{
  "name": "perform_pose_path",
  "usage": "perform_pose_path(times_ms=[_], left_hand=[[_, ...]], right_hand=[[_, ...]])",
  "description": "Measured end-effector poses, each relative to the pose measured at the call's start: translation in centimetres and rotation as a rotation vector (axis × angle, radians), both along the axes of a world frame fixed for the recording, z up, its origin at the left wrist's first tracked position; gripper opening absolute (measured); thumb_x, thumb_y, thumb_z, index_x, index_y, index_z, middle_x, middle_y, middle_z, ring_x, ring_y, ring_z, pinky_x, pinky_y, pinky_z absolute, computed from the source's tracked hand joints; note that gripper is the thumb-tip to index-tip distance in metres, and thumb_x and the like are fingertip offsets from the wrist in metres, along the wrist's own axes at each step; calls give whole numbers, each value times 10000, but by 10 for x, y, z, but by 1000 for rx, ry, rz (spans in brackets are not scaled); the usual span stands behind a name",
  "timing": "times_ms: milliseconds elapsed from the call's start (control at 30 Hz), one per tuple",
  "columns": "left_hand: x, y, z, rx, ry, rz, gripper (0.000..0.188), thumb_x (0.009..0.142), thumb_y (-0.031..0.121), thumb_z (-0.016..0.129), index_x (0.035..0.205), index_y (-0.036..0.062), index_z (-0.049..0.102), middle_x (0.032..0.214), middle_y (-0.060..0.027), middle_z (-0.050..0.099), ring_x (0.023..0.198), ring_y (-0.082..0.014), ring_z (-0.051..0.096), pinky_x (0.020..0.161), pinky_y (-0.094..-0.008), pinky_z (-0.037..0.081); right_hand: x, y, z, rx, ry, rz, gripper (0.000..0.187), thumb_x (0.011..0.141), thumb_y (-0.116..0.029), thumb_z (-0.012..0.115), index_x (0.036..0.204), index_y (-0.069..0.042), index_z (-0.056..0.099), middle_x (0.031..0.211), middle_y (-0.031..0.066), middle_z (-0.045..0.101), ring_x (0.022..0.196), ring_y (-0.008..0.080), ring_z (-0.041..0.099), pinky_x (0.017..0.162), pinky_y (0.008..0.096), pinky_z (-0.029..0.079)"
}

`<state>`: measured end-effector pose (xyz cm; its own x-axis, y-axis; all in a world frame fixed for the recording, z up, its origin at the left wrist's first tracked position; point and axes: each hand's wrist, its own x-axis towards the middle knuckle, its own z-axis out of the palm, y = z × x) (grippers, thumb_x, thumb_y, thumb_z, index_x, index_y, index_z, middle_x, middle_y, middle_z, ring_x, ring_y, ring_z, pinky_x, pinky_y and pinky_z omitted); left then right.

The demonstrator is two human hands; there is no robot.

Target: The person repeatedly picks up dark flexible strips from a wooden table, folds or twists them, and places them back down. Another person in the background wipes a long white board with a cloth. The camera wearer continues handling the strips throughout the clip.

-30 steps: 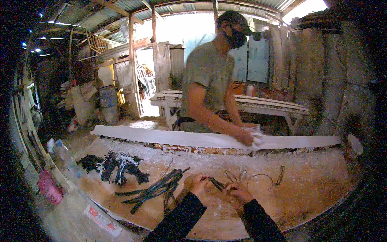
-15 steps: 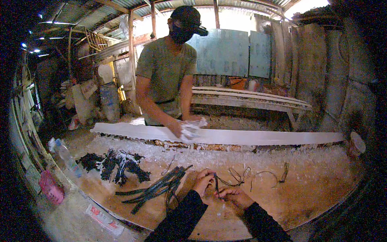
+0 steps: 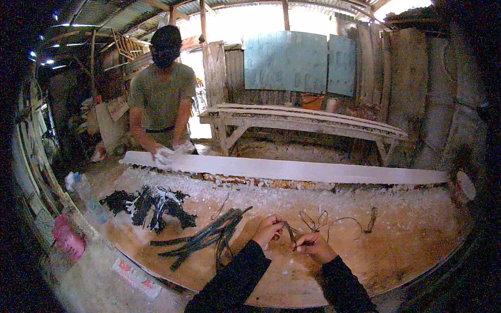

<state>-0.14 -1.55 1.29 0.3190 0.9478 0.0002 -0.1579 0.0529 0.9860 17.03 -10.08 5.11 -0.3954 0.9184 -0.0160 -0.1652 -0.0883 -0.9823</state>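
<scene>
Dusty bench (image 3: 376, 266) below, your left hand (image 3: 269, 230) and right hand (image 3: 316, 248) pinch one dark strip (image 3: 290, 233); other strips (image 3: 206, 236) lie unheld.

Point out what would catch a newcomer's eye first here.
First, the long white slab across the table's far side, with a co-worker standing behind its left end. Nearer, at the middle, the wearer's left hand and right hand hold a short dark strip between them. Pale blue panels stand out at the back.
</scene>
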Motion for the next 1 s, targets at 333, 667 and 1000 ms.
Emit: perform_pose_path(times_ms=[333, 667, 1000], left_hand=[[1, 20, -21, 13, 76, -210, 204, 743, 183, 629, 905, 76, 568, 680, 34, 520, 533, -46, 450, 420, -190, 363], [13, 3, -20, 82, 164, -304, 239, 741, 219, 634, 921, 77, 564, 701, 22, 536, 547, -63, 478, 429, -202, 392], [2, -3, 1, -215, -47, -48, 120, 747, 184, 579, 840, 112, 553, 671, 30, 516, 540, -66, 474, 428, -205, 367]], right_hand=[[14, 25, -1, 246, 11, -446, 141, 661, -29, 630, 635, -61, 495, 671, 17, 540, 620, 123, 505, 592, 257, 408], [21, 37, -20, 373, -332, -573, 173, 674, 20, 610, 639, -69, 466, 645, 18, 533, 618, 119, 531, 604, 232, 440], [15, 25, 0, 270, 59, -381, 196, 683, -46, 631, 637, -98, 448, 613, -18, 467, 579, 79, 456, 568, 234, 389]])
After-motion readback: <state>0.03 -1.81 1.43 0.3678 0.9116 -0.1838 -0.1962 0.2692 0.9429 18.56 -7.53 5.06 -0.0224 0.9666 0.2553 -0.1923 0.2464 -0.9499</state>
